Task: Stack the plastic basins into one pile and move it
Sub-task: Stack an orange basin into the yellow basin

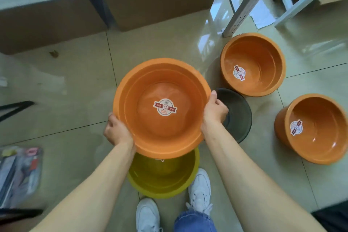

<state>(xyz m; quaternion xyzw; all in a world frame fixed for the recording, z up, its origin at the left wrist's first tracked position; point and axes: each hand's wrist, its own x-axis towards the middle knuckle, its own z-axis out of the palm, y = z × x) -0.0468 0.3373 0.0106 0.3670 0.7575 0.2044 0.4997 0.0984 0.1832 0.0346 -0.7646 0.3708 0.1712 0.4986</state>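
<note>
I hold a large orange basin [162,90] in the air by its rim, my left hand [117,132] on its left edge and my right hand [214,109] on its right edge. A round label sits on its bottom. Below it on the floor stands a yellow basin [165,177], partly covered by the orange one. A dark grey basin [238,115] rests on the floor just right of my right hand. Two more orange basins stand at the right, one farther away [253,64] and one nearer [312,128].
Cardboard boxes [154,5] sit under a shelf at the back. A metal rack leg [243,11] stands at the upper right. Packaged items [18,173] lie on the tiled floor at the left. My white shoes [199,188] are beside the yellow basin.
</note>
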